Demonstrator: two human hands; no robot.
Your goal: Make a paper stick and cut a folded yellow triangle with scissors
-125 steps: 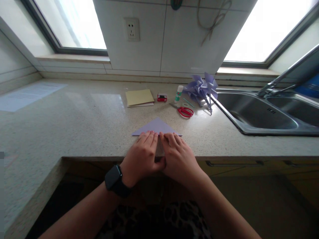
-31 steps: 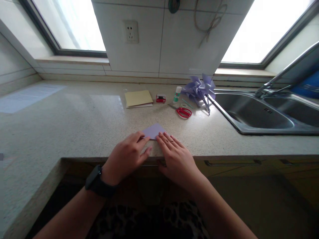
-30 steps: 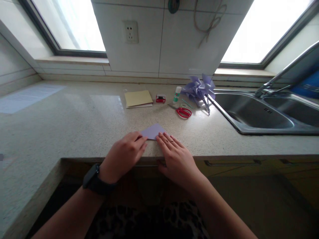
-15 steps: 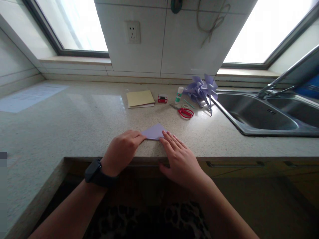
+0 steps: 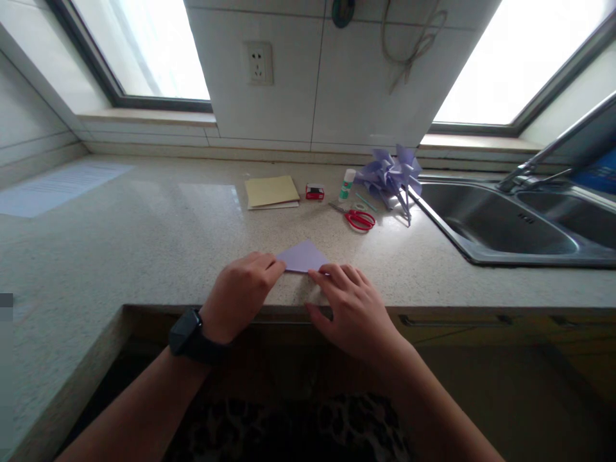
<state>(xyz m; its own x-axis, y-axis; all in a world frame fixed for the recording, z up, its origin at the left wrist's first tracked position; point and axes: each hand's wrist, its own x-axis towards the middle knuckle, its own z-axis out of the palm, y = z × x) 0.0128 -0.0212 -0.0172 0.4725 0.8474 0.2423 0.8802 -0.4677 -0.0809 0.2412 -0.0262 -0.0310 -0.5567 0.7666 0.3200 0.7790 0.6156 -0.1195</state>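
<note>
Just below frame centre, the folded lilac paper (image 5: 304,256), long edge running left to right, is touched at both ends: by the left hand (image 5: 240,289), bunched, whether pinching cannot be told, and the right hand (image 5: 355,305), thumb spread.

The left hand (image 5: 245,289) covers the left corner of the lilac paper (image 5: 303,258); the right hand (image 5: 353,305) hides its right corner. Print on the white sheet (image 5: 62,187), cut off at left, is too small to read. The sink (image 5: 539,263) and a blurred blue item (image 5: 599,172) run off at right.
</note>
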